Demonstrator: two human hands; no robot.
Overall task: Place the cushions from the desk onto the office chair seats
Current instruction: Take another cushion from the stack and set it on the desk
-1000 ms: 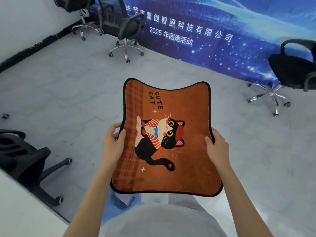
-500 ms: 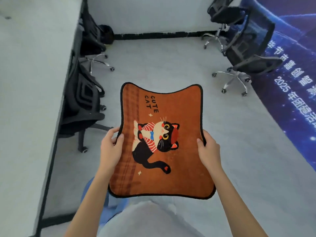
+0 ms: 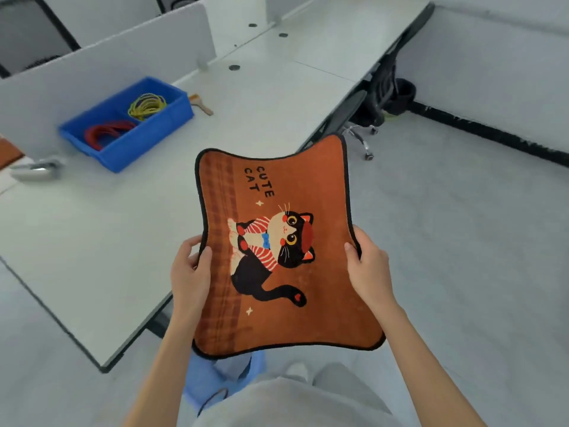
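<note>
I hold a flat orange cushion (image 3: 308, 186) with a black edge, a cartoon cat and the words "CUTE CAT", out in front of me at waist height. My left hand (image 3: 188, 272) grips its left edge and my right hand (image 3: 369, 269) grips its right edge, thumbs on top. A white desk (image 3: 129, 229) lies to the left, partly under the cushion's left side. Black office chairs (image 3: 381, 97) are tucked under the desk's far right edge, their seats mostly hidden. Another orange cushion's corner (image 3: 7, 152) shows at the far left edge.
A blue bin (image 3: 172, 118) with yellow and red rubber bands sits on the desk by a grey partition (image 3: 101, 63). A small brush (image 3: 200, 103) lies beside it, and a blurred grey object (image 3: 34, 171) at the left. Grey floor (image 3: 462, 241) spreads to the right, up to a wall.
My view has swung left: the banner and far chairs are gone and the desk with the blue bin now fills the left. Both hands keep the same grip on the cushion.
</note>
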